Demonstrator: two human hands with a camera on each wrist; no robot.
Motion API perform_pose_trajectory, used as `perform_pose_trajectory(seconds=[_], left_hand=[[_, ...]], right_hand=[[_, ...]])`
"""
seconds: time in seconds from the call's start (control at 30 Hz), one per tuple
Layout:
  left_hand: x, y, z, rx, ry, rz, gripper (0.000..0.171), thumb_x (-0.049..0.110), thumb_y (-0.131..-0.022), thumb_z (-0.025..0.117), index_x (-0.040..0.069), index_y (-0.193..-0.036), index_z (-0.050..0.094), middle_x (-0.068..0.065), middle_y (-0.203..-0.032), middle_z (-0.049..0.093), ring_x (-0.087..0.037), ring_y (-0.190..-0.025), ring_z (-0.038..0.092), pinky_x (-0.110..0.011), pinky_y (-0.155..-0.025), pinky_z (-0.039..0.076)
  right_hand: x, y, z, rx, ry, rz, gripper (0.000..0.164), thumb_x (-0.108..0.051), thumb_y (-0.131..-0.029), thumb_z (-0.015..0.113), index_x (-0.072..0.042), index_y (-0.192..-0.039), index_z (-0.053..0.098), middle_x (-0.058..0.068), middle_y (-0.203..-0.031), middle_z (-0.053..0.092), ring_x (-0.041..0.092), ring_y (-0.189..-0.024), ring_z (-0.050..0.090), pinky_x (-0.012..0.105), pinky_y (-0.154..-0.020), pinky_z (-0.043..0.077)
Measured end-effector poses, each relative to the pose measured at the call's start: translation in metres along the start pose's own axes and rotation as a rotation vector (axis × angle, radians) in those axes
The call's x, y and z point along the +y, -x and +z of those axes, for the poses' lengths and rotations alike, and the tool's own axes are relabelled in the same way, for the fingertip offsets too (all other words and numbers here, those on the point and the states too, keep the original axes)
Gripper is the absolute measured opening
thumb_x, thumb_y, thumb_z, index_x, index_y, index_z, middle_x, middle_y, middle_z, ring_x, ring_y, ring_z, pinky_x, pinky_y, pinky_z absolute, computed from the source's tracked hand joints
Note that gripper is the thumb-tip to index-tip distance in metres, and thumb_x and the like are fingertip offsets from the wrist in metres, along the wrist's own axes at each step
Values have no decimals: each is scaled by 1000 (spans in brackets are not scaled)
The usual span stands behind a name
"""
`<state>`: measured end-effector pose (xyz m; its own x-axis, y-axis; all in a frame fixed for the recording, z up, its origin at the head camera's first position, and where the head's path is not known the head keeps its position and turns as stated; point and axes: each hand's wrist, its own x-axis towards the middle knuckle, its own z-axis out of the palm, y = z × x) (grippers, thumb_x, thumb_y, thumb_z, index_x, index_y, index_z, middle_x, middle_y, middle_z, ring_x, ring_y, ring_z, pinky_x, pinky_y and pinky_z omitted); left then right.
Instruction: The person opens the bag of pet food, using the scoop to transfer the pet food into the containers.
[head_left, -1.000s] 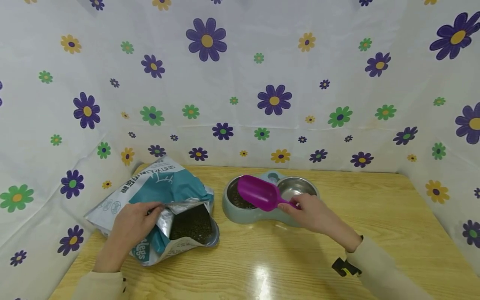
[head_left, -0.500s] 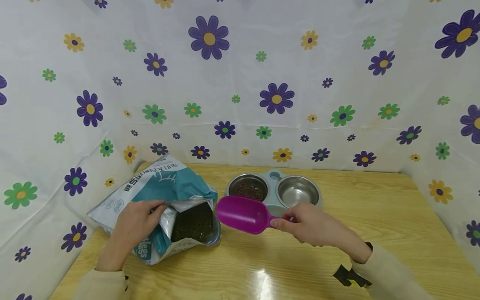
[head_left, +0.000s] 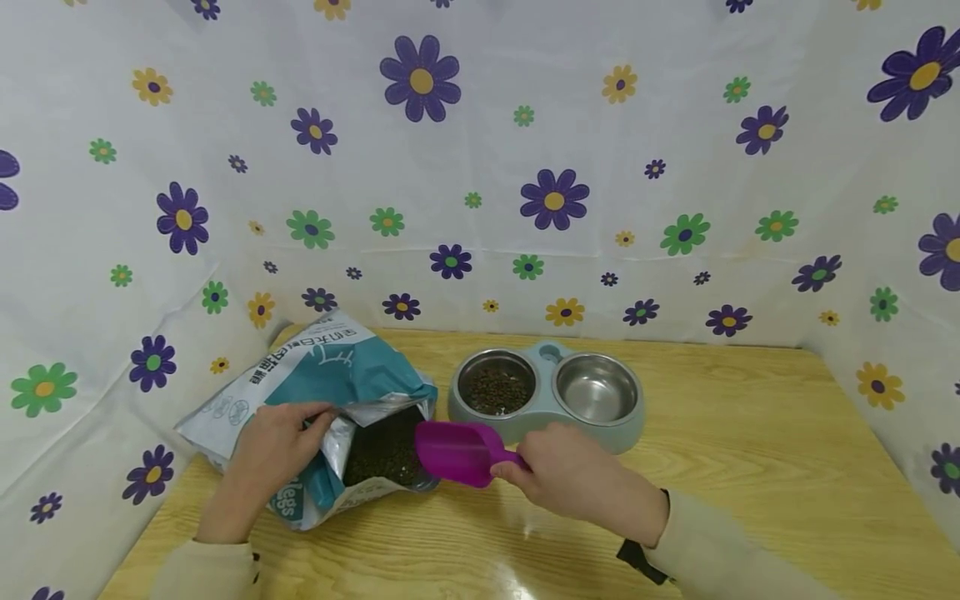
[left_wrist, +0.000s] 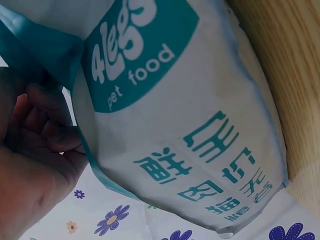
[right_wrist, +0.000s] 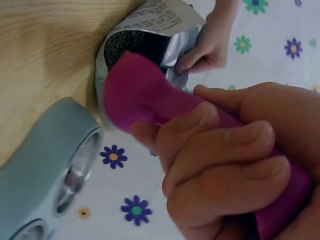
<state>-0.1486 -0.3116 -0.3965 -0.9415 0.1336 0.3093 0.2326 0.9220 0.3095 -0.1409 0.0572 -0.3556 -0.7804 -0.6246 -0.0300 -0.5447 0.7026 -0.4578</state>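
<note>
Purple scoop (head_left: 453,452) shifted from left steel bowl (head_left: 497,357) to mouth of pet-food bag (head_left: 375,367); right hand (head_left: 566,471) grips it, left hand (head_left: 273,446) pinches bag's edge. Kibble (head_left: 495,392) in left bowl, right bowl (head_left: 596,396) bare; I judge filling unfinished

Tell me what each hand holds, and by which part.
Right hand: the scoop, by its handle. Left hand: the bag, by its mouth's edge.

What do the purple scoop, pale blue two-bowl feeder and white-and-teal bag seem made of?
Purple scoop: probably plastic; smooth, evenly coloured.
Pale blue feeder: likely plastic, satin, with rounded edges; its round silvery bowls look like polished steel, catching highlights.
White-and-teal bag: apparently laminated film, creased; its silver lining shines like foil.
</note>
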Motion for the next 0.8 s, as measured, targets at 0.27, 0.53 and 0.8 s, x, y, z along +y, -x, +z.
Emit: perform_pose_trajectory(seconds=[0.27,0.53,0.8], left_hand=[[2,1,4,39,-3,29,19,13,-95,70,6,-109,81,-9,-74,76,-3,-46,40,-25,-48,33],[3,0,4,32,2,15,18,14,-96,70,8,-109,81,-9,-75,76,-5,-46,42,-27,-48,34],[2,0,5,27,10,9,18,13,-95,70,8,-108,81,-13,-88,79,-7,-53,53,-30,-52,42]], right_hand=[[-36,-6,9,50,296,32,47,-37,-98,69,-17,-59,51,-5,-54,41,10,-45,39,24,-37,31],[-47,-29,-4,-64,265,21,38,-27,-99,68,-15,-65,54,-5,-57,47,7,-48,41,21,-42,36],[-51,-56,-18,-394,29,283,48,-31,-107,55,-12,-63,50,0,-41,40,13,-32,38,25,-38,34]])
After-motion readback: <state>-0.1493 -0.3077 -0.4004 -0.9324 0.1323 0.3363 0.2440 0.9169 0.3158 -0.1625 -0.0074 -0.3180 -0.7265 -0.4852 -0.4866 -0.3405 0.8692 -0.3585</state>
